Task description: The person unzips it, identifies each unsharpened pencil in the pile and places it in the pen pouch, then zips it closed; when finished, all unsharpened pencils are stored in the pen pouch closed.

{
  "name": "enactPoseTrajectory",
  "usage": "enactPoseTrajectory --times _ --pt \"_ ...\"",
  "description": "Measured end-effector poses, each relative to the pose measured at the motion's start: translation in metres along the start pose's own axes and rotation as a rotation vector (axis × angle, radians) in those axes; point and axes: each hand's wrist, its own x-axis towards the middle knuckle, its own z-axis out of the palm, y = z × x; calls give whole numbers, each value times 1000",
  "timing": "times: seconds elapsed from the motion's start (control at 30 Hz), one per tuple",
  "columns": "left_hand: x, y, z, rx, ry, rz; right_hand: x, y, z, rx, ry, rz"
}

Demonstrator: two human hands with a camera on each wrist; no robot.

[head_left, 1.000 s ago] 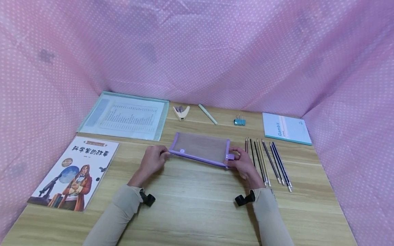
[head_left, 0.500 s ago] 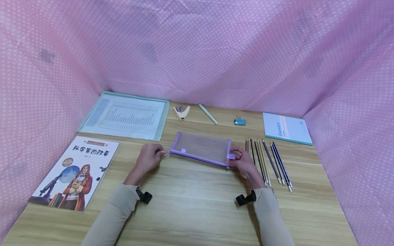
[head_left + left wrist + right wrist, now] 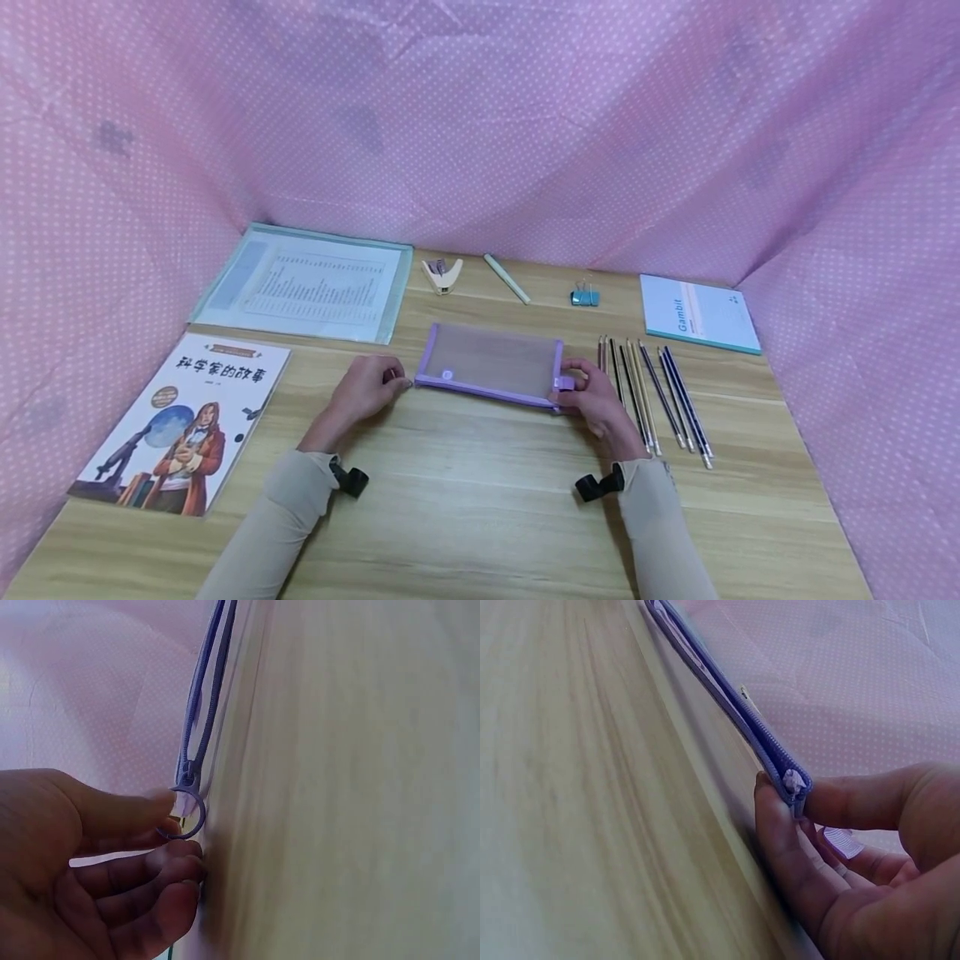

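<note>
A purple-edged, see-through mesh zip pouch [image 3: 491, 360] lies in the middle of the table, its zipper edge towards me. At the pouch's left corner, my left hand [image 3: 369, 387] pinches the round zipper pull [image 3: 202, 815] between thumb and forefinger, the other fingers loosely curled below. The zipper slider [image 3: 189, 774] sits at this end, and the two rows of teeth run apart from it. My right hand [image 3: 591, 398] grips the opposite corner between thumb and fingers. Beside those fingers a small purple fabric tab [image 3: 841, 841] sticks out. In the right wrist view the zipper mouth gapes.
Several pencils [image 3: 654, 396] lie right of the pouch, near a Gambit notebook [image 3: 701, 313]. Behind are a teal binder clip [image 3: 585, 297], a pale green pen [image 3: 507, 278] and a cream stapler [image 3: 441, 277]. At left lie a document folder [image 3: 303, 283] and a picture-covered book [image 3: 180, 425].
My left hand has shifted slightly left from the pouch's corner and then dipped a little with the zipper pull. The right hand has stayed almost still at its corner.
</note>
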Motion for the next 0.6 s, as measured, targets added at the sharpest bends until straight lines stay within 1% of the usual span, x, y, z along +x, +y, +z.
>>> enactPoseTrajectory --times 0.1,0.2,0.3,0.37,0.43,0.53,0.6 --pt "-1 0 -1 6 -11 -9 -1 0 0 4 -6 -1" --pt "-1 4 -3 31 -3 -10 -1 1 1 -3 -4 -12" --pt "-1 11 -6 72 11 17 0 1 1 -10 -2 -14" --pt "0 16 -7 104 11 57 0 1 1 -9 -1 -12" --pt "2 21 -6 140 3 126 0 1 0 -4 -3 -12" --pt "5 27 -5 198 -27 235 0 1 0 2 -4 -9" --pt "8 29 -3 232 -52 292 -1 0 -1 3 -7 -8"
